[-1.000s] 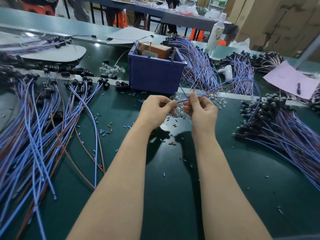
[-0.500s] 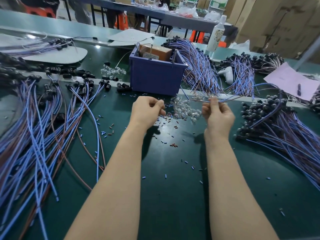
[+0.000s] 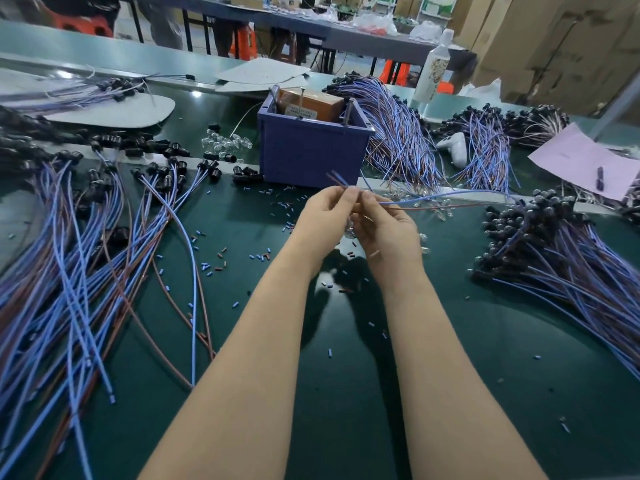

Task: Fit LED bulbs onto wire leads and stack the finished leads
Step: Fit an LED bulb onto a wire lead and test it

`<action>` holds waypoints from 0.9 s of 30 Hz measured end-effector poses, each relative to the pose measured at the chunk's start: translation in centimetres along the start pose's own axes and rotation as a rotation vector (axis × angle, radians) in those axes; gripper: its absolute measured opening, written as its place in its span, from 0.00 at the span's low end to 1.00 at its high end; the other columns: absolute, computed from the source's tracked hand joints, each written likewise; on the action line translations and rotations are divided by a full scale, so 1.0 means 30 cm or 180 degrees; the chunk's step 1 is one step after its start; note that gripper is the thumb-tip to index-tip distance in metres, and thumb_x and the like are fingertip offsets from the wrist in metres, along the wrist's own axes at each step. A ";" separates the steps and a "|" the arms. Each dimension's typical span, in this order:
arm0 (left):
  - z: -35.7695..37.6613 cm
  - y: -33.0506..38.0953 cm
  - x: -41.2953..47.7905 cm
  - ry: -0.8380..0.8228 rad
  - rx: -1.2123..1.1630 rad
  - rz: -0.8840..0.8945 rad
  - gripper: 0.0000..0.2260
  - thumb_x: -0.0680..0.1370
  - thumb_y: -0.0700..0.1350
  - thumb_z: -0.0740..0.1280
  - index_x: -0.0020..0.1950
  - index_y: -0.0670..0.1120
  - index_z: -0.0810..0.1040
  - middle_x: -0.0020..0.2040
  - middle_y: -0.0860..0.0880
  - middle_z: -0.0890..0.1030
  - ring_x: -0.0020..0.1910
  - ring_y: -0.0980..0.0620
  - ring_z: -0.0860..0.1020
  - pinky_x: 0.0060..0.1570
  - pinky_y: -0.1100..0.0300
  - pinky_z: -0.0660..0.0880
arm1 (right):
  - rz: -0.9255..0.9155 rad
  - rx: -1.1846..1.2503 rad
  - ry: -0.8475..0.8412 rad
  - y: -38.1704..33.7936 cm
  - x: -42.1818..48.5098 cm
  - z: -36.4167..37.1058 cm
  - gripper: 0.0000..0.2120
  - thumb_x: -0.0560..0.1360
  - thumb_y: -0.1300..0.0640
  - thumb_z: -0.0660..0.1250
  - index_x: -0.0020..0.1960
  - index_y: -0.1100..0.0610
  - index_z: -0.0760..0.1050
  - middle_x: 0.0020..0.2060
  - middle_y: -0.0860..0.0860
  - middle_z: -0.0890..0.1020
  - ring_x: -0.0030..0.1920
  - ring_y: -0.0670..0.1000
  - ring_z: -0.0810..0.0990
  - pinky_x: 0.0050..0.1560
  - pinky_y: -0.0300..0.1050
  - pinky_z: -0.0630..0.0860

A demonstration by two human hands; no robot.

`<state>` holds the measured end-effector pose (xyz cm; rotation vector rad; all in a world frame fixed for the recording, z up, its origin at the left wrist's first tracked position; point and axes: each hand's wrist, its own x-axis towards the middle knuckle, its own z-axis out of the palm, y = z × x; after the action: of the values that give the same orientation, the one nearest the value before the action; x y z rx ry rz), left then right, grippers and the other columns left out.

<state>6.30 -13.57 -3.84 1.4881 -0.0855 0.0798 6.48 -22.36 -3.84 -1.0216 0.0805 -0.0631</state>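
Step in hand: fitting. Directly in front of the blue bin (image 3: 311, 157), left hand (image 3: 329, 216) and right hand (image 3: 388, 230) each pinch one wire lead (image 3: 408, 201), its ends pointing toward the bin. Next: seat a loose bulb (image 3: 440, 212) on both ends.

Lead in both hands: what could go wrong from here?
1. The lead, pinched by the left hand and the right hand, trails right to the pile. A tug could snag it and drag other leads out.
2. Loose bulbs lie on the mat just beyond the hands. A sweep of the lead could scatter them.
3. The lead's ends splay apart and may miss a bulb.
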 end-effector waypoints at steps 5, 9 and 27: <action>-0.033 -0.008 0.020 0.1111 -0.0760 -0.0136 0.10 0.80 0.38 0.62 0.39 0.45 0.74 0.35 0.48 0.78 0.31 0.57 0.76 0.33 0.64 0.75 | -0.0043 -0.1345 -0.0530 0.020 -0.037 0.055 0.08 0.80 0.60 0.61 0.43 0.60 0.76 0.31 0.54 0.77 0.29 0.48 0.74 0.31 0.35 0.75; -0.102 -0.009 0.050 0.2025 -0.1322 -0.0122 0.10 0.81 0.39 0.60 0.40 0.46 0.73 0.36 0.50 0.78 0.32 0.59 0.75 0.33 0.66 0.72 | 0.0014 -0.3176 -0.1685 -0.012 -0.087 0.080 0.11 0.80 0.58 0.60 0.44 0.63 0.77 0.32 0.54 0.79 0.29 0.49 0.76 0.33 0.41 0.78; -0.072 -0.004 0.035 0.1640 -0.0542 0.0411 0.05 0.80 0.36 0.61 0.49 0.41 0.76 0.38 0.50 0.79 0.33 0.61 0.75 0.36 0.71 0.73 | -0.0866 -0.3374 -0.0764 0.024 -0.035 0.033 0.07 0.79 0.55 0.63 0.45 0.54 0.77 0.31 0.46 0.79 0.34 0.47 0.76 0.44 0.49 0.76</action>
<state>7.37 -11.41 -4.01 1.2520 0.2237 0.5435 5.55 -21.05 -3.90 -2.0870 -0.2774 -0.1528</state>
